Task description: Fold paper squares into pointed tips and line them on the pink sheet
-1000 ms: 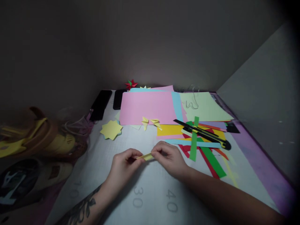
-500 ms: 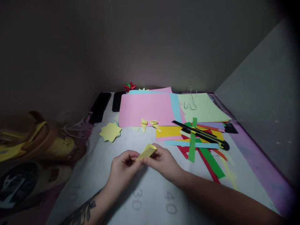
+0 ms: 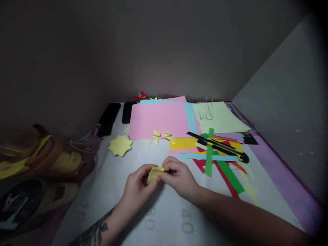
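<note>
A small folded piece of yellow paper (image 3: 153, 174) is pinched between both hands above the white mat (image 3: 123, 212). My left hand (image 3: 138, 184) grips its left side, thumb in front. My right hand (image 3: 179, 176) pinches its right edge with thumb and index finger. The fingers behind the paper are partly hidden. Beyond the hands, two small folded yellow paper pieces (image 3: 156, 137) lie at the front edge of a pink sheet (image 3: 159, 118). Left of them is a stack of yellow paper squares (image 3: 120, 145), fanned out like a star.
A black utility knife (image 3: 220, 147) lies on coloured paper strips, among them a green one (image 3: 232, 177), at the right. Pale green sheets (image 3: 220, 116), two black phones (image 3: 109, 114) and a red paper star (image 3: 140, 96) are farther back. Pots (image 3: 56, 153) stand at the left.
The yellow paper has turned and come slightly lower and left, and now looks shorter between the fingers. Both hands still hold it. The view has shifted slightly.
</note>
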The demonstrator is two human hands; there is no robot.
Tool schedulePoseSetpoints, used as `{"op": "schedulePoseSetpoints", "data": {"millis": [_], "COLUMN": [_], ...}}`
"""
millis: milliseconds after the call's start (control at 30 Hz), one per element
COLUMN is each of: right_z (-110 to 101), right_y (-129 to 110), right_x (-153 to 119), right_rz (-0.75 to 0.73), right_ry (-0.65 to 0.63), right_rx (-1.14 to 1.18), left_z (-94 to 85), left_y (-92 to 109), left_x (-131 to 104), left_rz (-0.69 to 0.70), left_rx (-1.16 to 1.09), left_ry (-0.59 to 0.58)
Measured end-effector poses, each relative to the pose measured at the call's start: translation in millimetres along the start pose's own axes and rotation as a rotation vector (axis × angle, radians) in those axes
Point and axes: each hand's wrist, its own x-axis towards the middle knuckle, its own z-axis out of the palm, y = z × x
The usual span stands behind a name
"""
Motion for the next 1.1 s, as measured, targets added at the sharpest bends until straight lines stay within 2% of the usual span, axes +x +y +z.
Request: {"op": "schedulePoseSetpoints", "data": {"millis": [167, 367, 433, 500, 567, 600, 667, 767, 867, 1033, 1100], "right_z": [0, -17, -14, -9, -4, -4, -7, -17, -23, -14, -10], "right_y": [1, 4, 4, 3, 2, 1, 0, 5, 8, 0, -5], "right_x": [2, 15, 14, 10, 8, 7, 10, 16, 20, 12, 9], "right_rz": [0.018, 0.044, 0.055, 0.06, 0.069, 0.071, 0.061, 0.058, 0.055, -0.029, -0.033], "right_ry": [0.009, 0.152, 0.082, -0.043, -0.111, -0.106, -0.043, 0.105, 0.169, 0.046, 0.019], "right_rx": [0.045, 0.161, 0.182, 0.147, 0.052, 0.012, 0.002, 0.12, 0.121, -0.031, -0.055], "left_z": [-1.0, -2.5, -2.3, -1.8, -1.3, -1.0, -0.4, 0.1, -0.4, -2.8, -3.4], "left_y": [2, 6, 5, 3, 3, 2, 2, 1, -1, 1, 2], "left_x": [1, 5, 5, 6, 6, 6, 5, 4, 3, 4, 4], "left_rz": [-0.026, -0.084, -0.075, -0.065, -0.062, -0.066, -0.092, -0.125, -0.087, 0.041, 0.064], "left_rx": [0.02, 0.008, -0.022, -0.045, -0.054, -0.057, -0.064, -0.09, -0.087, 0.03, 0.053], "left_ry": [-0.015, -0.012, 0.024, 0.034, -0.004, -0.03, -0.063, -0.067, -0.061, 0.021, 0.013]}}
